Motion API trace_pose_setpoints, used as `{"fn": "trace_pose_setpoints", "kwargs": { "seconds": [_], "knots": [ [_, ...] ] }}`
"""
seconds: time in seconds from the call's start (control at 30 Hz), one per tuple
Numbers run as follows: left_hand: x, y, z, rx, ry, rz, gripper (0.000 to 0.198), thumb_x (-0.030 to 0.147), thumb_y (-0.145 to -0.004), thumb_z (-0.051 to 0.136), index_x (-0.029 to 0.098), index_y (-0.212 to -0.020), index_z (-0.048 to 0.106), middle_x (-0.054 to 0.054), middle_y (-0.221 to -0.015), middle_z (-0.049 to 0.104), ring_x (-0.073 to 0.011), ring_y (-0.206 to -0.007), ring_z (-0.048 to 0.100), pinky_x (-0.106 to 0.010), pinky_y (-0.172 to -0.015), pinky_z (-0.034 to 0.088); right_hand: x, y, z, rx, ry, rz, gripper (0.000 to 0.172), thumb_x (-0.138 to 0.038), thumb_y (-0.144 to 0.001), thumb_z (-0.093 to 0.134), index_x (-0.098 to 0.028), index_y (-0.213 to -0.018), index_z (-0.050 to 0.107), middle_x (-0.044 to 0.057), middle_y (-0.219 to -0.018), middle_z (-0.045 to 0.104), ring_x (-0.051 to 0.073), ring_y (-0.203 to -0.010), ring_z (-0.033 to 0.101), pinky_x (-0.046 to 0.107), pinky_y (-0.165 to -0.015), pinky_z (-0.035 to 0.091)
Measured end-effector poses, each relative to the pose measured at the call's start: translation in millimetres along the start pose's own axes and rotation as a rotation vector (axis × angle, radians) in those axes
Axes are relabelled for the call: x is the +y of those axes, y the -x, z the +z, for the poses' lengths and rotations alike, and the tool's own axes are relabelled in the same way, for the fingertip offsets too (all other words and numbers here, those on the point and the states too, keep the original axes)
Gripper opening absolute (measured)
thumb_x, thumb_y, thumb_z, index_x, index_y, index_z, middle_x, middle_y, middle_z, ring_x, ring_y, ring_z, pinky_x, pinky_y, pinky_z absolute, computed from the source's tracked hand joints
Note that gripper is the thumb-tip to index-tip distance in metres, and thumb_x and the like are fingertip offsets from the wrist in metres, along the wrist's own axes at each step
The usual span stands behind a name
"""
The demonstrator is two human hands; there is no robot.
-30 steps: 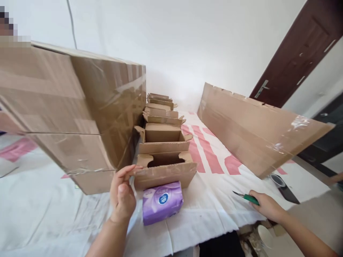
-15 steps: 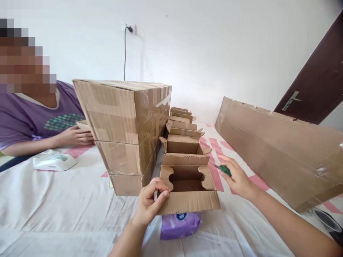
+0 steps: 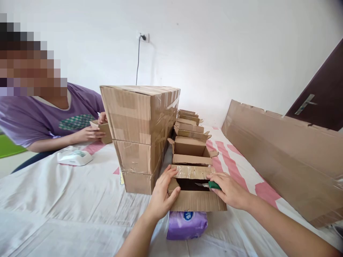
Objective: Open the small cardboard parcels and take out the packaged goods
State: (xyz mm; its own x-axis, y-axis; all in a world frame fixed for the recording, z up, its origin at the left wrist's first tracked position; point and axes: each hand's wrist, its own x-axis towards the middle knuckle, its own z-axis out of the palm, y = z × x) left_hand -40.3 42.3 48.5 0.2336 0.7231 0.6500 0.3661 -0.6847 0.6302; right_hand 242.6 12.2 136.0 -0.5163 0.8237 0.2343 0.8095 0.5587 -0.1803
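Head camera: the near carton [image 3: 198,202] stands on the cloth-covered table [image 3: 88,207], with a dark gap between its near wall and what looks like its far flap [image 3: 193,172]. At the near carton's left end, the left hand [image 3: 164,194] spreads in a wide grip, fingertips on that flap and thumb by the near edge. At its right end, the right hand [image 3: 230,189] has its grip closed round a green-handled craft knife [image 3: 214,185], the blade pointing left across the gap, fingertips at the flap's right end. The step in hand seems to be managing the flap with the knife kept in the palm, and it calls for care: even pressure from both ends should keep the flap from creasing, and the left thumb is best kept out of the blade's line. The purple tissue pack [image 3: 187,226] is on the near carton's near side; whether the carton touches or leans on it cannot be told, so steadying the base seems wise. The near carton's inside is too dark to read, as is how deep the blade tip sits. Beyond the near carton, the open cartons [image 3: 191,148] overlap too much to count surely. Left of the near carton, the taped box stack [image 3: 136,153] partly hides a co-worker's box [image 3: 107,134]; to its right, the cardboard panel [image 3: 281,157] is cut off.
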Motion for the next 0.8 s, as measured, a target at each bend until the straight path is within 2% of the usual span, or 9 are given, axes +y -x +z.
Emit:
{"fn": "trace_pose_setpoints", "kwargs": {
  "seconds": [0.1,0.2,0.3,0.4,0.53,0.8],
  "knots": [
    [-2.3,-1.6,1.0,-0.035,-0.038,-0.032,0.025,0.031,-0.092,0.053,0.023,-0.114,0.060,-0.013,-0.138,0.055,-0.0350,-0.141,0.036,-0.060,-0.110,0.037,0.3,-1.0,1.0,-0.004,0.000,0.001,0.030,-0.010,-0.084,0.057,-0.022,-0.112,0.062,0.009,-0.115,0.071,0.026,-0.108,0.066,0.045,-0.092,0.055],
    [-0.4,-2.6,0.5,-0.020,-0.037,-0.033,0.017,0.029,-0.091,0.053,0.022,-0.102,0.063,-0.013,-0.137,0.056,-0.0348,-0.141,0.036,-0.058,-0.109,0.039,3.7,-6.3,4.9,0.060,0.037,0.004,0.041,-0.009,-0.085,0.056,-0.024,-0.124,0.057,0.009,-0.119,0.068,0.025,-0.106,0.067,0.042,-0.087,0.057],
    [1.5,-2.7,0.1,-0.016,-0.024,-0.033,0.013,0.029,-0.091,0.053,0.021,-0.093,0.063,-0.013,-0.138,0.055,-0.0348,-0.141,0.036,-0.057,-0.109,0.040,6.4,-13.5,9.7,0.107,0.154,-0.003,0.044,-0.026,-0.092,0.058,-0.027,-0.135,0.051,0.010,-0.118,0.067,0.027,-0.100,0.068,0.043,-0.081,0.058],
    [1.0,-2.4,0.3,-0.014,-0.021,-0.032,0.017,0.030,-0.091,0.052,0.022,-0.098,0.065,-0.013,-0.138,0.055,-0.0351,-0.141,0.036,-0.058,-0.109,0.039,6.3,-22.6,11.5,0.047,0.301,-0.027,0.044,-0.038,-0.093,0.059,-0.029,-0.136,0.053,0.008,-0.102,0.067,0.027,-0.087,0.067,0.041,-0.071,0.057],
    [0.1,-2.2,1.0,-0.011,-0.025,-0.030,0.020,0.031,-0.091,0.052,0.022,-0.104,0.065,-0.012,-0.138,0.055,-0.0349,-0.141,0.037,-0.058,-0.110,0.039,3.8,-36.3,9.0,-0.037,0.429,-0.071,0.043,-0.035,-0.091,0.063,-0.033,-0.134,0.057,0.006,-0.095,0.064,0.025,-0.084,0.065,0.036,-0.066,0.055],
    [1.6,-2.1,1.0,-0.008,-0.005,-0.037,0.021,0.029,-0.090,0.054,0.021,-0.105,0.065,-0.013,-0.139,0.054,-0.0348,-0.141,0.036,-0.057,-0.109,0.040,8.3,-50.1,9.6,-0.034,0.431,-0.128,0.044,-0.035,-0.087,0.069,-0.038,-0.130,0.060,0.004,-0.089,0.060,0.023,-0.081,0.060,0.031,-0.063,0.048]
  ]
}}
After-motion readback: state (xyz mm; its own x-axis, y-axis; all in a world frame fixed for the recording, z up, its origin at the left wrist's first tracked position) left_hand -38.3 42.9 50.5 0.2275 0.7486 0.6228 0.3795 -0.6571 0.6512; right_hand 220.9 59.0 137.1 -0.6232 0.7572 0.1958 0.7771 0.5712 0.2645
